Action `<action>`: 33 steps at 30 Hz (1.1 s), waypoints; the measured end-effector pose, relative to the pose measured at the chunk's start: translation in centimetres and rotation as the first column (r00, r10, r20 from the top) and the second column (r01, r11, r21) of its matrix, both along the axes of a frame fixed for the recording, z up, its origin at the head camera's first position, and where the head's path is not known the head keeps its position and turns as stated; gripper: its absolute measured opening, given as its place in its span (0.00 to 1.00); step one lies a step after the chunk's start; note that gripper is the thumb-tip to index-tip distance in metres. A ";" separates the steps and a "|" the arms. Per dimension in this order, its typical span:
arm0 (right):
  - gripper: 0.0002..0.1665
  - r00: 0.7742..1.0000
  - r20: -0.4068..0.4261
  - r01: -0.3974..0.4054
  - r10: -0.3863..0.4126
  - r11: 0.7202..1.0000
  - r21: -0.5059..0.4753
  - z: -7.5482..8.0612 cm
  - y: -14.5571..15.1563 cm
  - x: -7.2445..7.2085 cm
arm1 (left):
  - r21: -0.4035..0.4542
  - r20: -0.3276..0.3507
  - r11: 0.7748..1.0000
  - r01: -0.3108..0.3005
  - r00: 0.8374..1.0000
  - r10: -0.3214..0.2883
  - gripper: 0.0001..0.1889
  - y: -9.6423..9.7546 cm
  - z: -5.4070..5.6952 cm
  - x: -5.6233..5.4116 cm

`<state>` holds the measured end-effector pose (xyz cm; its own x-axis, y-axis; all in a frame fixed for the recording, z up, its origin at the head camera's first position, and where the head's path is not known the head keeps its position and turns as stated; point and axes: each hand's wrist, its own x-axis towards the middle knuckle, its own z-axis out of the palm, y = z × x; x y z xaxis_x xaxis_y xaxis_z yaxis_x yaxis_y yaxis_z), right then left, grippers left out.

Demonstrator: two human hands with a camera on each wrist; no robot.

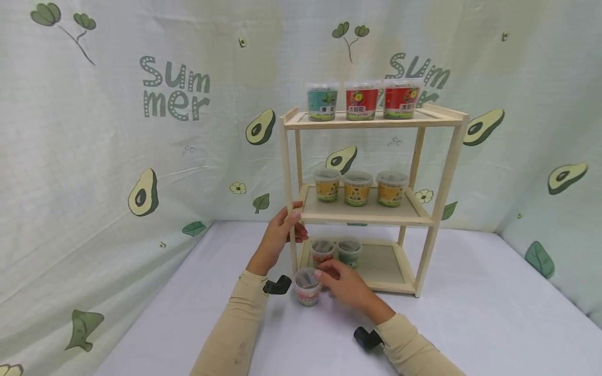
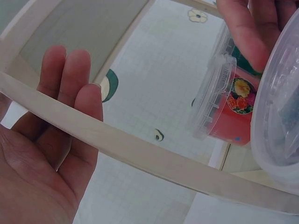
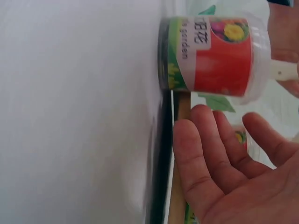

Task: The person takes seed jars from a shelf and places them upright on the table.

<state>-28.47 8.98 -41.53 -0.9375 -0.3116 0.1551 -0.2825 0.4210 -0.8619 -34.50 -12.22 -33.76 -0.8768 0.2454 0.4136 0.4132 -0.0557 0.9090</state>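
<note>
A clear-lidded plastic tub (image 1: 308, 296) with a red flower label (image 3: 222, 60) stands on the table by the rack's front left corner. Just right of it is my right hand (image 1: 347, 287), its fingers (image 3: 187, 144) loosely extended beside the tub and not wrapped round it. My left hand (image 1: 275, 240) holds the left front post (image 2: 140, 149) of the wooden rack (image 1: 367, 218), fingers passing behind the post. On the bottom shelf are a red-labelled tub (image 1: 322, 256) and a green-labelled tub (image 1: 349, 257), side by side; my right hand partly hides their fronts.
Three yellow-labelled tubs (image 1: 357, 190) stand on the middle shelf. The top shelf bears a teal-labelled tub (image 1: 322, 102) and two red-labelled tubs (image 1: 361, 103). A white-covered table (image 1: 494, 318) lies underneath, with a printed cloth (image 1: 211, 156) behind and at the sides.
</note>
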 end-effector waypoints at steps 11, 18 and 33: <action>0.25 0.998 0.049 -0.036 0.039 0.998 -0.055 0.8 3.0 -0.7 | 0.001 0.006 1.000 -0.003 1.000 0.003 0.26 0.0 -0.2 -0.1; 0.25 0.997 0.055 -0.046 0.051 0.994 -0.096 0.9 4.9 -1.6 | -0.006 0.007 1.000 0.004 1.000 -0.004 0.26 0.0 -0.1 0.0; 0.22 0.987 0.049 0.157 -0.154 0.983 -0.091 1.3 7.7 -2.5 | -0.020 0.017 1.000 0.007 1.000 -0.006 0.27 -0.1 -0.1 0.0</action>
<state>-30.98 16.72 -40.25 -0.9796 -0.1474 0.1366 -0.1830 0.3737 -0.9093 -34.51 -12.32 -33.82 -0.8819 0.2591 0.3938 0.3975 -0.0404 0.9167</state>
